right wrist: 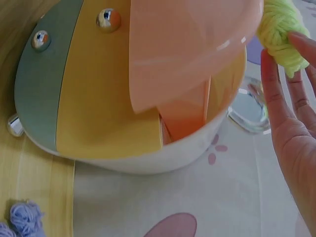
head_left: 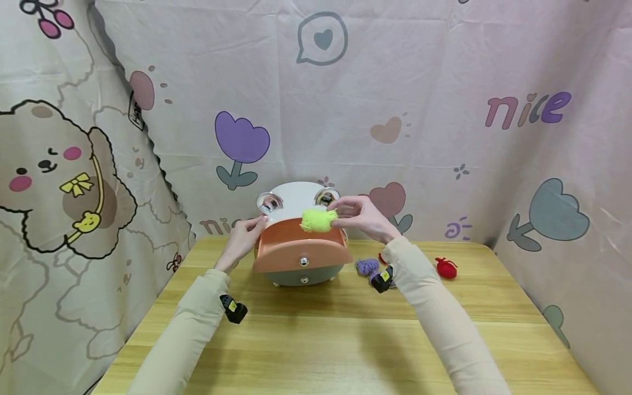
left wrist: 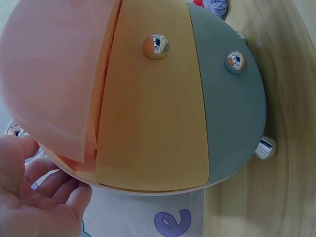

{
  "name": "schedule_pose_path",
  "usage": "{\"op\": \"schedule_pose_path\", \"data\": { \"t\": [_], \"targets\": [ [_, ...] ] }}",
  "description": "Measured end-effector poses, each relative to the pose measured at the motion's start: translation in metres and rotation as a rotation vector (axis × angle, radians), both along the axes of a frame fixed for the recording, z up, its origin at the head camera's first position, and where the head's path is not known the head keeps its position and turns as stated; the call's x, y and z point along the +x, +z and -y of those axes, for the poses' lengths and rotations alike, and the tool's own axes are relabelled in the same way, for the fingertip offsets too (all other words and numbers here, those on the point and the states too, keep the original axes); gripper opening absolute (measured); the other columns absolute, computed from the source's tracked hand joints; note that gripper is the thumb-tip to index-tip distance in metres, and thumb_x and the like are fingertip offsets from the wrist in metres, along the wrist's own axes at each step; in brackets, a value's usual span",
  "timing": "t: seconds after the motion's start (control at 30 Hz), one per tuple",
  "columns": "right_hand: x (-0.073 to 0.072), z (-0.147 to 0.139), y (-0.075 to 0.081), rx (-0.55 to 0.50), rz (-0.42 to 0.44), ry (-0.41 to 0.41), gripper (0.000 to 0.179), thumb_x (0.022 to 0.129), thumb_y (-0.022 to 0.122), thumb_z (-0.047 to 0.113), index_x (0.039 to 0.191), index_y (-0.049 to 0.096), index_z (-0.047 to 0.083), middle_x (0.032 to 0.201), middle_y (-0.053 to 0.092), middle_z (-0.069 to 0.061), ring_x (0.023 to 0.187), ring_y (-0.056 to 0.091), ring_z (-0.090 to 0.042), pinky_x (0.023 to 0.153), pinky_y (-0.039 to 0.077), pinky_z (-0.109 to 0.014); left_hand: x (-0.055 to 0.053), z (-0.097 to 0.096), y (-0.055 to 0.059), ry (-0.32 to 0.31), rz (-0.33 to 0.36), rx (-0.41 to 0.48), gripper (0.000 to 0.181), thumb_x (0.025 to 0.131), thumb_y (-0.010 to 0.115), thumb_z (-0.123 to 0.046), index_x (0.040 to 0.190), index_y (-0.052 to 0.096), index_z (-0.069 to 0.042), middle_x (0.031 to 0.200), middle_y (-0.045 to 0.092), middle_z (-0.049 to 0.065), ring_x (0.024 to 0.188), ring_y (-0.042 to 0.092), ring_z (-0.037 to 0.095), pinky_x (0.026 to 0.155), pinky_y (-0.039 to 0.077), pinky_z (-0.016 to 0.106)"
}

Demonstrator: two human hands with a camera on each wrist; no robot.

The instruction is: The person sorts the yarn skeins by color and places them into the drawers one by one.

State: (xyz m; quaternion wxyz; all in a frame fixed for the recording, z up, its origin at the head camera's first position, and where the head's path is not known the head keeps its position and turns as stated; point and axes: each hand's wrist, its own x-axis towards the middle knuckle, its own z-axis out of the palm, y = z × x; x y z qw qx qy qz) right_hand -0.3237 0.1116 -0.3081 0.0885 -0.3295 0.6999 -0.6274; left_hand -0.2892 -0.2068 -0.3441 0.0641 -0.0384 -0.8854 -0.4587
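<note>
A rounded white drawer box (head_left: pixel 296 197) with silver ring-shaped ears stands at the back of the table. Its pink top drawer (head_left: pixel 283 257) is pulled out; the yellow drawer (left wrist: pixel 153 113) and grey-green drawer (left wrist: pixel 229 103) below sit closed, each with a silver knob. My left hand (head_left: pixel 243 238) holds the box's upper left edge, thumb and fingers at the rim beside the ear. Above the pulled-out drawer, my right hand (head_left: pixel 361 218) pinches a neon yellow-green yarn bundle (head_left: pixel 316 220) between thumb and fingers. Most of the drawer's inside is hidden in the wrist views.
Purple yarn bundles (head_left: pixel 367 267) lie right of the box, partly behind my right wrist, with a bit of red beside them. Farther right is a red yarn bundle (head_left: pixel 446 268). A printed curtain (head_left: pixel 424 148) hangs behind the wooden table (head_left: pixel 316 340).
</note>
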Motion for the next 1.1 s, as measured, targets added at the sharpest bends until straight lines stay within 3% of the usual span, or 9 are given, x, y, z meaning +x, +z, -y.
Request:
{"op": "schedule_pose_path", "data": {
  "t": [0.2,0.47,0.6,0.83,1.03,1.1],
  "targets": [
    [0.001,0.002,0.002,-0.041,0.006,0.025,0.028,0.089,0.073,0.001,0.117,0.067,0.000,0.111,0.076,-0.009,0.111,0.072,-0.025,0.094,0.059,-0.034,0.000,0.001,0.000,-0.001,0.004,0.011,0.058,0.106,0.046,-0.042,0.149,0.046,-0.003,0.153,0.045,0.021,0.144,0.043,0.038,0.118,0.038,0.053],
    [0.000,-0.005,-0.001,-0.078,0.007,0.030,0.032,0.089,0.072,0.000,0.120,0.065,-0.003,0.109,0.076,-0.006,0.108,0.073,-0.023,0.097,0.058,-0.032,0.000,0.001,0.000,-0.008,0.012,0.012,0.060,0.106,0.045,-0.044,0.150,0.044,-0.002,0.155,0.044,0.021,0.146,0.040,0.038,0.119,0.036,0.054],
    [0.003,-0.007,-0.003,-0.054,-0.016,-0.027,0.039,0.088,0.073,0.000,0.124,0.061,-0.009,0.111,0.076,-0.009,0.106,0.073,-0.018,0.097,0.057,-0.030,0.000,0.002,0.000,-0.005,0.015,0.013,0.059,0.106,0.045,-0.044,0.150,0.044,-0.003,0.155,0.044,0.020,0.146,0.041,0.038,0.119,0.036,0.053],
    [0.015,-0.012,-0.008,-0.004,-0.034,-0.174,0.042,0.089,0.076,0.008,0.123,0.061,-0.010,0.121,0.068,-0.029,0.102,0.073,-0.011,0.094,0.057,-0.026,-0.001,0.002,-0.002,-0.008,0.005,0.016,0.059,0.106,0.046,-0.043,0.149,0.046,-0.002,0.154,0.045,0.019,0.145,0.042,0.037,0.119,0.037,0.053],
    [0.023,-0.024,-0.017,-0.005,-0.041,-0.252,0.028,0.089,0.076,0.013,0.115,0.069,0.006,0.108,0.075,0.007,0.103,0.073,-0.011,0.090,0.058,-0.025,-0.001,0.002,-0.001,-0.008,-0.011,0.010,0.059,0.106,0.046,-0.042,0.147,0.047,0.000,0.155,0.045,0.017,0.146,0.040,0.036,0.119,0.037,0.052],
    [0.026,-0.029,-0.020,-0.017,-0.032,-0.266,0.027,0.089,0.076,0.013,0.115,0.070,0.007,0.106,0.074,0.011,0.103,0.074,-0.011,0.091,0.058,-0.027,-0.001,0.002,-0.001,-0.008,-0.005,0.006,0.059,0.106,0.045,-0.043,0.148,0.046,-0.001,0.155,0.044,0.017,0.146,0.040,0.037,0.119,0.037,0.053]
  ]
}}
